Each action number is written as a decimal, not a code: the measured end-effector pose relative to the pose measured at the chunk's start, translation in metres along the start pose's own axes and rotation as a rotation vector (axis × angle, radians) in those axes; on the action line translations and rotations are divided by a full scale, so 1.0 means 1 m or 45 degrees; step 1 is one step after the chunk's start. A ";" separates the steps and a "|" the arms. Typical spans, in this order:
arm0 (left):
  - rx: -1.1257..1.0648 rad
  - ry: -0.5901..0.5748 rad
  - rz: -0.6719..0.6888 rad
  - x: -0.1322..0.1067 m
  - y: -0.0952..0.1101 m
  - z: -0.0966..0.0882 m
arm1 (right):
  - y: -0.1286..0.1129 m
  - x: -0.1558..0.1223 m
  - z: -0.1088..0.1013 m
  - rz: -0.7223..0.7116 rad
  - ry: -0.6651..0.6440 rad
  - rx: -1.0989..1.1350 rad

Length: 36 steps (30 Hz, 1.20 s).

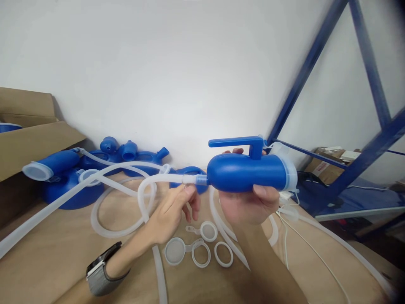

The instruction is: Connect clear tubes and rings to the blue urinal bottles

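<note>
My right hand (253, 207) supports a blue plastic urinal bottle (247, 173) from below, fingers behind it and thumb along its near side. The bottle lies level, its handle up and its translucent capped mouth to the right. From its left end runs a translucent white tube (167, 178), joined by a clear sleeve with what looks like a small spring beside it. My left hand (172, 211), with a watch at the wrist, pinches the tube just left of that joint; its other fingers curl below. Beneath the hands lie white plastic rings and lids (175, 251) on the brown tabletop.
More blue bottles (63, 185) with coiled tubes lie at the back left, beside an open cardboard box (28, 139). A blue metal frame (310, 63) rises at the right. A thin white cable (313, 245) crosses the right side of the table.
</note>
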<state>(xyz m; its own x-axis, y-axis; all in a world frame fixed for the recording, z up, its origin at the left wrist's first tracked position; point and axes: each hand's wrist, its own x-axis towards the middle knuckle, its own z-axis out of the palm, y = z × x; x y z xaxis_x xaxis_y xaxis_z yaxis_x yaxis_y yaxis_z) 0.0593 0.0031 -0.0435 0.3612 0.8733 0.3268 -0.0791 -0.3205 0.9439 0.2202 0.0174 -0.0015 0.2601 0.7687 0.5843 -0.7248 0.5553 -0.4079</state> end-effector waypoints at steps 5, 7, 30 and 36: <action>-0.004 0.013 -0.085 0.000 -0.002 -0.001 | -0.002 -0.002 0.001 0.066 -0.042 -0.001; -0.051 0.010 -0.134 0.000 -0.001 0.000 | -0.002 -0.003 0.001 0.056 -0.052 -0.025; -0.459 -0.123 -0.500 -0.009 0.025 0.020 | 0.017 0.007 -0.014 0.071 -0.334 0.018; 0.419 -0.085 -0.056 -0.012 0.032 0.000 | 0.004 0.008 -0.005 0.113 -0.128 -0.097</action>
<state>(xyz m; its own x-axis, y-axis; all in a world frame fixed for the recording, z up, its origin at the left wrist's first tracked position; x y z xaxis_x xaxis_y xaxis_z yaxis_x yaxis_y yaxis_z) 0.0523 -0.0173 -0.0172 0.4188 0.8663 0.2723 0.2381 -0.3941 0.8877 0.2231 0.0275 -0.0018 0.1292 0.7824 0.6093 -0.6907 0.5119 -0.5109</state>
